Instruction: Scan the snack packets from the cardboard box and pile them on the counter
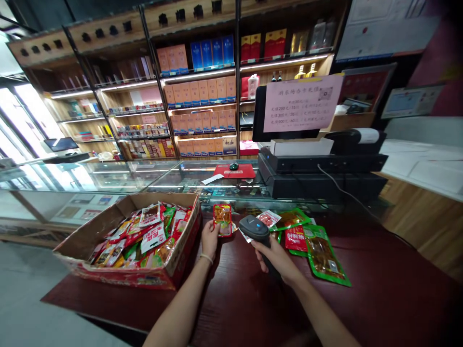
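Note:
My left hand (210,239) grips the edge of a small red-rimmed snack packet (223,220) above the dark red table. Wrapped around the handle of a black barcode scanner (254,227) is my right hand (273,258); a small blue light glows on the scanner's top. The scanner's head points toward the packet, a short gap apart from it. To the right of the scanner lie several snack packets, among them a large green-edged one (324,255) and a red one (295,238). A cardboard box (119,275) heaped with mixed snack packets (155,233) stands left of my left hand.
Behind the table runs a glass display counter (159,180) with a mouse (234,166) on a red mat (249,170). A monitor bearing a pink sign (302,103) and a black cash drawer (325,185) stand back right; a cable (347,190) trails down there. Stocked shelves (200,108) line the wall.

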Motion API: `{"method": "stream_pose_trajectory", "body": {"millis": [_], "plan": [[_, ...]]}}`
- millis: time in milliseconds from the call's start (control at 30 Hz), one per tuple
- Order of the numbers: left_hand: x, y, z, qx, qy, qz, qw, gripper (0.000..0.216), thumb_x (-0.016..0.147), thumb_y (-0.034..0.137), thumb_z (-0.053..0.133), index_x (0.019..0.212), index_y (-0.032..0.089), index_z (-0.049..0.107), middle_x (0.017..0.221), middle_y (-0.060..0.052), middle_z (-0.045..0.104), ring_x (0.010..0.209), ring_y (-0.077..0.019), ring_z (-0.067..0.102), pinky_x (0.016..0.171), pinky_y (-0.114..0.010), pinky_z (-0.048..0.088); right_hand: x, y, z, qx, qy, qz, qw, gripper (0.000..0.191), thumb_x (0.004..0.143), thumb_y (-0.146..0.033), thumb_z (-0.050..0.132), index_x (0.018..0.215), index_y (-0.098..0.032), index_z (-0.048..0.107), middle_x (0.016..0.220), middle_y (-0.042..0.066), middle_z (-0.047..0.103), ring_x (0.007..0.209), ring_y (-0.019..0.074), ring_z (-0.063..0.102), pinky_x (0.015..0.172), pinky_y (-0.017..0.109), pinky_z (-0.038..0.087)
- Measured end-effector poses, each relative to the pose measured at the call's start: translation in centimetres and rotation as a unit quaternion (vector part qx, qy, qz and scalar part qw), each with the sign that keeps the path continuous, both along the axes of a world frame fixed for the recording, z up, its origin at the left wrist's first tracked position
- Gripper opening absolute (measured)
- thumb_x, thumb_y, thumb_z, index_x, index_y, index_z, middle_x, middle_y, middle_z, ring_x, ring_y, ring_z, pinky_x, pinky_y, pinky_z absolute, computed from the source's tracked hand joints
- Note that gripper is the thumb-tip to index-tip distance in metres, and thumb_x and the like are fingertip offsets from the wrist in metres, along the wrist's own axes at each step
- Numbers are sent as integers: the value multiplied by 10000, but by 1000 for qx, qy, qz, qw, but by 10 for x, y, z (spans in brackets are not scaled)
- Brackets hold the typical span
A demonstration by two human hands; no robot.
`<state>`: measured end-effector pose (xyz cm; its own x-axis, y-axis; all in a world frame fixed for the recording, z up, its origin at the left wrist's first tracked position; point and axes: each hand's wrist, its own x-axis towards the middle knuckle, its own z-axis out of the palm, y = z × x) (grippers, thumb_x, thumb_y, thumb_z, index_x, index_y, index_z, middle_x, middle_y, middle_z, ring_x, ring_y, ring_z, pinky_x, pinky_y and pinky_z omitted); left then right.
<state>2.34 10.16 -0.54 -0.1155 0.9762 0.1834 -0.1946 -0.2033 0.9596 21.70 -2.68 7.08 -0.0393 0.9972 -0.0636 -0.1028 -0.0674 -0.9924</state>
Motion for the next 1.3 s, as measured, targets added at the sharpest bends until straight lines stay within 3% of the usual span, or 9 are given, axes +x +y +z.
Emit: {"method": "stream_pose_trajectory", "body": {"millis": [167, 333, 500, 600, 833, 967, 1100, 1200, 1300], "plan": [[1, 1, -2, 12, 18, -3, 1000, 298, 737, 319, 645, 963, 126, 625, 933, -74, 705, 825, -181, 659, 765, -296, 516, -1, 3, -6, -15, -20, 7, 1000, 385, 761, -531, 644, 790, -213, 428, 505, -89, 515, 330, 85, 479, 326, 187, 333], [-1, 2, -6, 11, 43, -1, 999, 314, 767, 339, 622, 993, 120, 623, 955, -96, 706, 871, -208, 667, 802, -326, 516, -1, 4, -6, -27, -15, -17, 999, 404, 736, -534, 662, 855, -219, 438, 517, -98, 533, 327, 88, 482, 324, 187, 343], [1, 0, -4, 31, 150, -24, 988, 488, 743, 278, 662, 1208, 144, 598, 1273, -136, 605, 1183, -264, 559, 1035, -395, 395, 0, 3, 1, -23, 6, -47, 999, 428, 702, -535, 680, 850, -223, 428, 506, -104, 530, 315, 84, 469, 312, 181, 323], [2, 2, -8, 41, 166, -22, 985, 571, 742, 234, 661, 1294, 151, 541, 1372, -135, 524, 1267, -260, 487, 1087, -402, 338, 2, 2, 1, -21, 17, -52, 998, 415, 719, -518, 680, 857, -225, 420, 507, -107, 529, 317, 81, 469, 318, 176, 318], [5, -1, -9, 64, 138, -22, 988, 364, 779, 221, 606, 1137, 153, 620, 1154, -122, 655, 1067, -227, 611, 980, -390, 441, 1, 4, -2, 5, 26, -51, 998, 378, 733, -505, 681, 800, -211, 453, 523, -90, 532, 329, 80, 477, 321, 184, 320], [13, -18, 24, 80, 122, 10, 989, 227, 795, 235, 584, 999, 148, 632, 1007, -107, 678, 950, -211, 638, 912, -380, 479, -3, 6, 10, 5, 24, -54, 998, 376, 762, -506, 656, 672, -186, 480, 509, -62, 519, 329, 71, 471, 333, 191, 337], [8, -46, 90, 110, 94, 9, 989, 217, 804, 231, 592, 1009, 163, 617, 1003, -98, 670, 955, -203, 635, 903, -356, 489, -14, 7, 36, 29, 37, -37, 998, 347, 753, -482, 686, 719, -181, 516, 517, -55, 526, 328, 75, 469, 325, 192, 343], [-15, -64, 141, 164, 96, -11, 982, 238, 821, 248, 602, 1049, 181, 615, 1046, -93, 669, 983, -202, 630, 912, -350, 490, -31, 9, 57, 41, 44, -30, 998, 359, 715, -470, 730, 838, -191, 541, 505, -70, 524, 315, 82, 459, 304, 189, 325], [-59, -66, 174, 190, 117, 13, 975, 252, 820, 258, 616, 1058, 178, 619, 1064, -92, 667, 995, -207, 629, 908, -350, 491, -57, 14, 70, 48, 42, 7, 998, 364, 711, -466, 738, 845, -190, 542, 501, -70, 520, 318, 80, 454, 309, 191, 333]]}}
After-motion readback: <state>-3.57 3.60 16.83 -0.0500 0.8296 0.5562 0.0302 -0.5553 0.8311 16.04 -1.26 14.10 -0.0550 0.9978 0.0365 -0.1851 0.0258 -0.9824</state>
